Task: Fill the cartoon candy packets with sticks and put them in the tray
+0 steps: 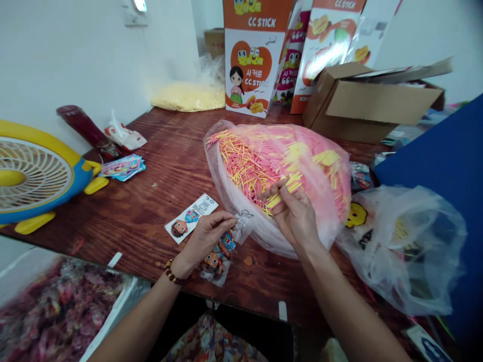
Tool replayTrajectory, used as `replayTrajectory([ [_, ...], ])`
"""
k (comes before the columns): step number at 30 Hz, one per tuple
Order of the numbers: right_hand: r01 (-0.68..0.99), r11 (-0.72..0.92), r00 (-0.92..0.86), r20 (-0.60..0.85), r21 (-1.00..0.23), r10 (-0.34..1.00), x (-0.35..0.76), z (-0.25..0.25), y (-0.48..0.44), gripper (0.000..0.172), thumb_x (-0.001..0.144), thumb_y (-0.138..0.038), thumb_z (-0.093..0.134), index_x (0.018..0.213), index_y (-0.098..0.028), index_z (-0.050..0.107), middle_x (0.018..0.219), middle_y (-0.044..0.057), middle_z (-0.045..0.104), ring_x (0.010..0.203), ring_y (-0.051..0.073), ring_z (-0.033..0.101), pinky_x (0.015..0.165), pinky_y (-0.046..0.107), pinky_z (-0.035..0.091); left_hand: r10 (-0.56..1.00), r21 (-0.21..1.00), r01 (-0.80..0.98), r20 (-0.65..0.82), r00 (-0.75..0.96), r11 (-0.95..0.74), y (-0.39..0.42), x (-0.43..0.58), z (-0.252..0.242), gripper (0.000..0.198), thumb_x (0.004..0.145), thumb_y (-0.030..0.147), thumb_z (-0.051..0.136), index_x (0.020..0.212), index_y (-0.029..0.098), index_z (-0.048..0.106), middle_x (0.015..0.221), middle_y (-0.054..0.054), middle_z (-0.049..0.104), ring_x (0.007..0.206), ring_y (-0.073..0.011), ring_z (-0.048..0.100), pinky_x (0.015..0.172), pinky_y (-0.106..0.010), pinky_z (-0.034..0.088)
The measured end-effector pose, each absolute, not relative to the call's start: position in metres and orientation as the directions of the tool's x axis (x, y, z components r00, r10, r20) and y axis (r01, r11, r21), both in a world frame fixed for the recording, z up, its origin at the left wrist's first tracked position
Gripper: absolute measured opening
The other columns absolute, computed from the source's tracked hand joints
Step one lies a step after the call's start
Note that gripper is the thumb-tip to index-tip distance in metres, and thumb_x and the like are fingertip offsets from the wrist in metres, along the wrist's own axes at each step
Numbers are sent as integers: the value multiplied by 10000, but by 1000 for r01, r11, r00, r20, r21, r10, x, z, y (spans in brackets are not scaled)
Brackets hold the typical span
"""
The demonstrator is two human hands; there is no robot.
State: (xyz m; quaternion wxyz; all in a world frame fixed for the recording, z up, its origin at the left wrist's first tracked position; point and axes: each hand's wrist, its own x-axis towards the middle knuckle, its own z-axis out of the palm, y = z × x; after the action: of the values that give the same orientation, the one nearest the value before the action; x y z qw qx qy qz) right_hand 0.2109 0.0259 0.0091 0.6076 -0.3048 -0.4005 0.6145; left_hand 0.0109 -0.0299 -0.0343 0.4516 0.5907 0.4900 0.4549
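Note:
A large clear plastic bag (279,246) lies open on the table, heaped with thin pink and yellow sticks (245,166). At its mouth, my right hand (296,213) is closed on a small bunch of yellow sticks (281,195). My left hand (209,234) pinches the edge of a small clear pouch (217,259) printed with a cartoon face, which hangs below the fingers and is partly hidden by them. Just left of that hand, a flat white printed packet (191,217) with a similar cartoon rests on the wood.
A yellow and blue fan (37,171) stands at the left, near a stack of cards (124,167) and a tissue pack (126,137). Printed cartons (251,60) and an open cardboard box (362,108) line the back. A crumpled plastic bag (411,246) sits at the right.

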Motion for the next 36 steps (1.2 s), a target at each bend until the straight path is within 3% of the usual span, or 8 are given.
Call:
replayTrajectory([
  [9,-487,134,-125,220,-863,967,164,7,4,117,927,-371,590,963,-262,609,863,-12,727,996,209,706,1019,457,490,993,987,118,99,71,-107,-33,10,-24,223,882,348,632,819,158,731,744,-18,668,696,-128,554,661,-229,432],
  [15,-229,115,-310,184,-967,933,169,1,3,128,925,-326,597,976,-253,688,1246,13,700,1251,218,592,1149,445,373,995,995,35,94,30,-95,-27,11,-25,182,851,328,672,829,155,725,761,-15,663,710,-127,558,679,-234,441],
  [18,-146,124,-368,170,-981,914,173,5,6,299,928,-346,603,1221,-290,619,1379,24,624,1295,218,563,1127,438,410,996,996,-20,85,13,-85,-24,12,-25,187,840,339,690,828,154,719,759,-11,658,705,-122,557,675,-232,446],
  [21,-40,240,-374,237,-970,897,178,11,9,504,973,-399,535,1456,-331,405,1474,48,538,1353,210,511,1143,457,396,997,995,-70,74,-3,-74,-22,13,-24,205,834,358,699,829,154,720,768,-12,660,708,-121,562,670,-230,454],
  [27,281,444,-576,220,-851,787,192,22,16,507,954,-430,565,1433,-286,482,1523,77,480,1421,243,422,1197,499,294,995,986,-137,93,-35,-97,-15,14,-22,224,802,379,732,833,157,723,797,-16,678,738,-124,584,694,-231,477],
  [30,246,382,-556,193,-891,808,202,21,22,466,930,-391,617,1375,-288,526,1388,65,602,1255,223,576,1062,427,454,994,981,-166,92,-59,-100,-12,12,-19,258,774,400,757,841,154,714,802,-23,681,729,-132,594,693,-245,489],
  [32,261,362,-492,200,-895,847,207,20,26,268,909,-367,646,1153,-254,656,1082,31,719,971,189,671,858,338,528,992,978,-173,107,-64,-116,-12,9,-15,264,774,405,756,845,154,713,807,-27,684,734,-139,601,705,-256,497],
  [36,310,459,-427,310,-833,850,204,27,26,136,902,-323,653,824,-222,701,777,-6,683,748,159,622,714,290,478,982,982,-58,178,-68,-182,-16,4,-5,192,831,352,705,826,162,726,796,-35,686,759,-152,605,737,-268,495],
])
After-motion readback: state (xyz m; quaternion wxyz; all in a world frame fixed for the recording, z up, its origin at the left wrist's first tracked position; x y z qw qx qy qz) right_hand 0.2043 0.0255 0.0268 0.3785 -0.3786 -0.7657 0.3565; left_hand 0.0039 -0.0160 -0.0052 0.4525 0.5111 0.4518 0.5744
